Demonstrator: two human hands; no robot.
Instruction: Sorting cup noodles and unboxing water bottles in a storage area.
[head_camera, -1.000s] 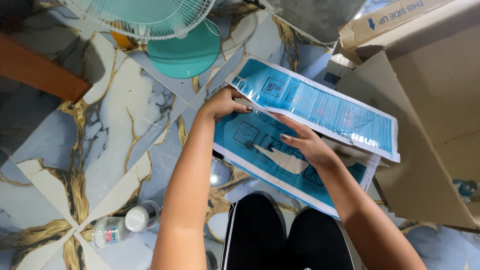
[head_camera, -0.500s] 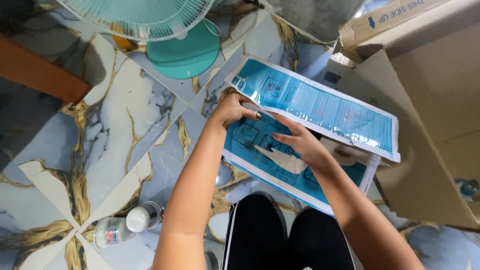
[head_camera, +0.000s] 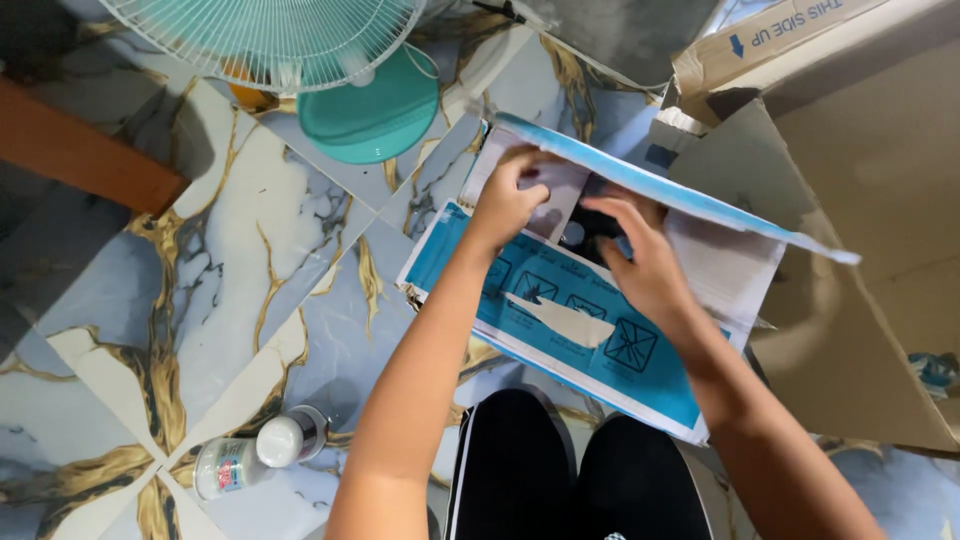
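1. Two hands work inside the flat blue-and-white cardboard box (head_camera: 590, 330), which lies on the marble-patterned tile floor (head_camera: 250, 290), long axis near-right to far-left, lid flap raised on the far side.
2. Left hand (head_camera: 507, 200) is curled, pinching an inner white sheet.
3. Right hand (head_camera: 645, 265) is part-open, fingers reaching into the dark cavity; grip unclear.
4. Teal fan base (head_camera: 372, 115) is far-left; a brown carton (head_camera: 870, 230) is on the right.

Both forearms extend forward from bottom of frame, converging slightly. Left hand (head_camera: 507, 203) curled, fingers bent and pinched together, knuckles up. Right hand (head_camera: 640, 262) palm down, fingers (head_camera: 612, 212) extended and angled toward the left hand. Hands close, not touching. Knees in black trousers visible below.
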